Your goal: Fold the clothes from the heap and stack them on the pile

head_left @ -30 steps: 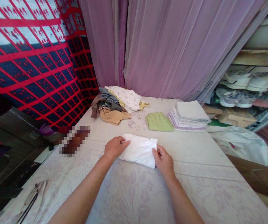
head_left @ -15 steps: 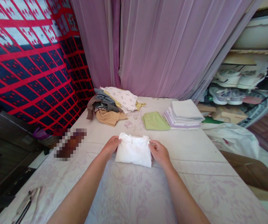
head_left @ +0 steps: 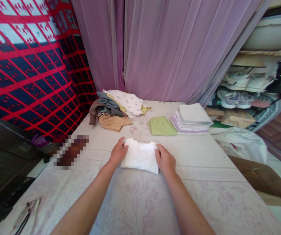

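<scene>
A white shirt [head_left: 140,157], folded into a small rectangle with its neckline on the far side, lies on the patterned bedsheet in front of me. My left hand [head_left: 119,152] is closed at its left edge, thumb on top near the upper corner. On the opposite edge, my right hand [head_left: 166,158] grips the shirt with the thumb over the fabric and fingers along the side. Fingers partly under or behind the cloth are hidden. Beyond the shirt lie folded green pants [head_left: 162,126].
A stack of folded white and lilac cloths [head_left: 191,119] stands right of the pants. Loose clothes [head_left: 116,111] are heaped at the back left. Glasses [head_left: 28,213] lie at the near left edge. A shoe rack [head_left: 243,81] and a cardboard box [head_left: 262,176] are beyond the right edge.
Both hands have shifted slightly along the shirt's sides, with the left fingers now reaching past its upper corner. The shirt stays in about the same place; the view has turned slightly.
</scene>
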The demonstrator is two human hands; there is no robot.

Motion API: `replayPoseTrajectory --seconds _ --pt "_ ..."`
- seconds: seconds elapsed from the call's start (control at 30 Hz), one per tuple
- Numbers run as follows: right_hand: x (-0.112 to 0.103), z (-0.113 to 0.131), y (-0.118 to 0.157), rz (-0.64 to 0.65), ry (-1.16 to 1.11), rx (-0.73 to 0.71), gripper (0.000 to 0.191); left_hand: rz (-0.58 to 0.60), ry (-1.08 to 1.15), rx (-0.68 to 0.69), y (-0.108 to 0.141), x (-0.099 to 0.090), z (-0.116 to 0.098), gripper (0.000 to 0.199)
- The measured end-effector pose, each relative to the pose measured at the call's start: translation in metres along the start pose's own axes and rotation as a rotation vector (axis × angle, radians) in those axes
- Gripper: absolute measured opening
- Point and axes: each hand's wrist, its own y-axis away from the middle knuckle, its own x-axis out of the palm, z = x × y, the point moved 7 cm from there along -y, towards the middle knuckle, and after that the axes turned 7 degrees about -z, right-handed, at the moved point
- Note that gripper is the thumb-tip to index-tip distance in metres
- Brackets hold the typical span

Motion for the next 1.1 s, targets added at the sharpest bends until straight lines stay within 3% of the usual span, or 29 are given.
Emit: replayPoseTrajectory --seconds 0.07,0.17,0.23,0.33,0.43,0.57,0.67,0.77,0.83,0.9,1.0,1.1 --pt "-0.009 0.007 0.003 -0.070 0.017 -0.061 0.037 -0.062 -0.066 0.118 0.009 -0.007 -0.008 0.053" --pt "-0.017 0.030 0.012 -0.124 -0.024 -0.252 0.039 -0.140 -0.236 0.401 0.033 -0.011 -0.030 0.045" --pt "-0.010 0.046 0.018 -0.045 -0.031 -0.379 0.043 -0.074 -0.341 0.552 0.047 0.001 -0.041 0.045" --pt "0.013 0.053 0.023 0.134 0.032 -0.378 0.050 0.068 -0.450 0.621 0.050 0.022 -0.043 0.055" --pt "0.029 0.049 0.022 0.215 0.055 -0.318 0.053 0.141 -0.479 0.584 0.037 0.034 -0.037 0.067" --pt "0.029 0.047 0.021 0.200 0.023 -0.321 0.051 0.192 -0.427 0.539 0.027 0.035 -0.033 0.074" --pt "0.015 0.039 0.023 0.089 -0.059 -0.334 0.044 0.174 -0.278 0.490 0.025 0.024 -0.028 0.069" --pt "-0.002 0.014 0.022 0.004 -0.111 -0.162 0.039 0.051 -0.083 0.262 0.014 0.000 -0.008 0.051" --pt "-0.004 -0.004 0.021 0.102 -0.087 0.008 0.036 0.042 -0.030 0.078 0.008 -0.010 0.009 0.043" --pt "-0.001 -0.011 0.021 0.265 -0.087 0.109 0.032 0.109 -0.042 -0.019 0.002 -0.012 0.018 0.037" --pt "0.003 -0.006 0.019 0.427 -0.122 0.159 0.025 0.192 -0.088 -0.037 -0.006 -0.010 0.015 0.026" --pt "0.004 0.004 0.016 0.433 -0.128 0.126 0.019 0.203 -0.120 -0.022 -0.007 -0.006 0.004 0.017"
